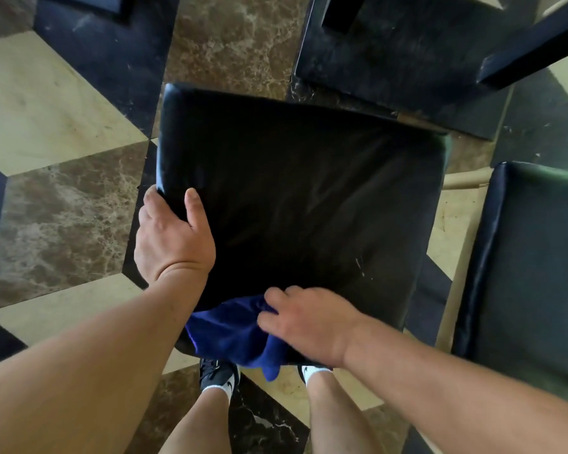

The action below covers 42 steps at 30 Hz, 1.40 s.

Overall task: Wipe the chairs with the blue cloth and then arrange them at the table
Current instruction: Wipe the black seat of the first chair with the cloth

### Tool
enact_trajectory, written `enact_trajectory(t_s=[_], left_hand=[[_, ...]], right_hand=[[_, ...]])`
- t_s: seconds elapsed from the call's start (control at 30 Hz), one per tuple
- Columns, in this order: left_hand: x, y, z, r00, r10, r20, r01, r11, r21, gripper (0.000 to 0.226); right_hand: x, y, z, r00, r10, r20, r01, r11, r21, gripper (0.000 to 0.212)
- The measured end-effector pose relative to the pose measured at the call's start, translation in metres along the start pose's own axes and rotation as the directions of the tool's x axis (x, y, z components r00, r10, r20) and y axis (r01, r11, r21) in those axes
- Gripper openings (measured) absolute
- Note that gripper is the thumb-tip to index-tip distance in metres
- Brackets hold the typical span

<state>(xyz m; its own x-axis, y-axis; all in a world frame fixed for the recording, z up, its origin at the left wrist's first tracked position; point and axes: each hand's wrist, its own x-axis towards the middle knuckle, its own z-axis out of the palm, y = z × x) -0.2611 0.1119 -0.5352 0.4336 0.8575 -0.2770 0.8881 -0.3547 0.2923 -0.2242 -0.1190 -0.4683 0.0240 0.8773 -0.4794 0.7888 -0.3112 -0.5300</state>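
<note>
Wiping step: my left hand point(174, 237) clasps the chair seat point(295, 198) by its left edge, thumb on top. My right hand point(309, 322) presses flat fingers point(276, 294) (a bit blurred) on the blue cloth point(230, 335) at the seat's near edge. Next, I'd sweep it forward.

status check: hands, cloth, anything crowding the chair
Left hand grips left edge of black chair seat. Right hand presses blue cloth on its near edge. Second chair close at right, dark furniture base ahead.
</note>
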Motion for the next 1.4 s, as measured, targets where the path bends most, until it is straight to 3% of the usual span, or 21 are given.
enact_trajectory(t_s=[0.1,0.13,0.23,0.33,0.4,0.47,0.53,0.67,0.77,0.83,0.9,1.0,1.07,1.13,1.23,1.3,1.33,1.4], left_hand=[[-0.001,0.000,-0.001,1.000,-0.009,0.003,0.009,1.000,0.002,0.080],[-0.001,0.001,-0.002,1.000,-0.009,0.004,0.009,1.000,0.006,0.080],[0.000,0.001,-0.002,1.000,-0.013,0.003,0.013,1.000,0.009,0.080],[-0.001,0.002,-0.002,1.000,-0.018,-0.001,0.018,1.000,0.013,0.078],[-0.001,0.002,-0.002,1.000,-0.018,-0.006,0.018,1.000,0.015,0.077],[-0.001,0.002,-0.002,1.000,-0.017,-0.008,0.017,1.000,0.010,0.077],[-0.001,0.002,-0.002,1.000,-0.012,-0.007,0.012,1.000,0.004,0.078],[-0.001,0.001,-0.001,1.000,-0.013,-0.008,0.013,1.000,-0.006,0.080],[0.000,0.000,0.001,1.000,-0.013,-0.009,0.013,1.000,-0.007,0.080],[0.000,0.000,0.001,1.000,-0.016,-0.014,0.016,1.000,-0.009,0.079],[0.000,-0.001,0.002,1.000,-0.018,-0.021,0.018,1.000,-0.016,0.078],[0.000,-0.002,0.002,1.000,-0.013,-0.026,0.013,1.000,-0.008,0.077],[0.000,-0.002,0.002,1.000,-0.008,-0.024,0.008,1.000,-0.004,0.076],[0.000,-0.001,0.003,1.000,-0.008,-0.027,0.007,1.000,-0.008,0.078],[0.001,-0.003,0.003,0.999,-0.009,-0.037,0.008,1.000,-0.012,0.078],[0.001,-0.003,0.003,0.999,-0.009,-0.040,0.009,1.000,-0.007,0.078],[0.000,-0.003,0.003,0.999,-0.009,-0.042,0.009,1.000,-0.008,0.078],[0.000,-0.002,0.002,0.999,-0.011,-0.043,0.010,1.000,-0.015,0.077]], right_hand=[[-0.003,0.055,-0.031,0.972,0.142,-0.185,-0.154,0.987,-0.054,0.019],[-0.004,0.077,-0.043,0.937,0.216,-0.275,-0.236,0.971,-0.044,0.014],[-0.005,0.140,-0.083,0.756,0.465,-0.461,-0.530,0.848,-0.015,0.028],[-0.002,0.173,-0.106,0.610,0.604,-0.512,-0.685,0.728,0.043,0.013],[0.001,0.169,-0.102,0.581,0.633,-0.511,-0.723,0.690,0.031,0.016],[-0.002,0.145,-0.088,0.646,0.584,-0.491,-0.677,0.736,-0.017,0.018],[-0.014,0.114,-0.067,0.768,0.465,-0.441,-0.539,0.841,-0.052,0.019],[-0.060,0.049,-0.009,0.954,0.261,-0.148,-0.277,0.956,-0.099,0.016],[-0.091,0.027,0.014,0.987,0.103,0.123,-0.090,0.990,-0.112,0.020],[-0.095,0.038,0.010,0.978,-0.005,0.207,0.031,0.992,-0.122,0.019],[-0.092,0.062,-0.002,0.983,-0.026,0.181,0.060,0.981,-0.185,0.020],[-0.082,0.112,-0.032,0.993,0.116,-0.025,-0.119,0.963,-0.244,0.030],[-0.076,0.142,-0.055,0.945,0.248,-0.212,-0.290,0.937,-0.193,0.013],[-0.070,0.170,-0.074,0.819,0.444,-0.363,-0.504,0.859,-0.087,0.029],[-0.060,0.195,-0.092,0.574,0.684,-0.450,-0.743,0.667,0.065,0.021],[-0.056,0.195,-0.093,0.464,0.761,-0.453,-0.792,0.586,0.172,0.017],[-0.055,0.190,-0.090,0.455,0.772,-0.444,-0.792,0.579,0.194,0.017],[-0.061,0.172,-0.077,0.524,0.740,-0.422,-0.766,0.626,0.146,0.024]])
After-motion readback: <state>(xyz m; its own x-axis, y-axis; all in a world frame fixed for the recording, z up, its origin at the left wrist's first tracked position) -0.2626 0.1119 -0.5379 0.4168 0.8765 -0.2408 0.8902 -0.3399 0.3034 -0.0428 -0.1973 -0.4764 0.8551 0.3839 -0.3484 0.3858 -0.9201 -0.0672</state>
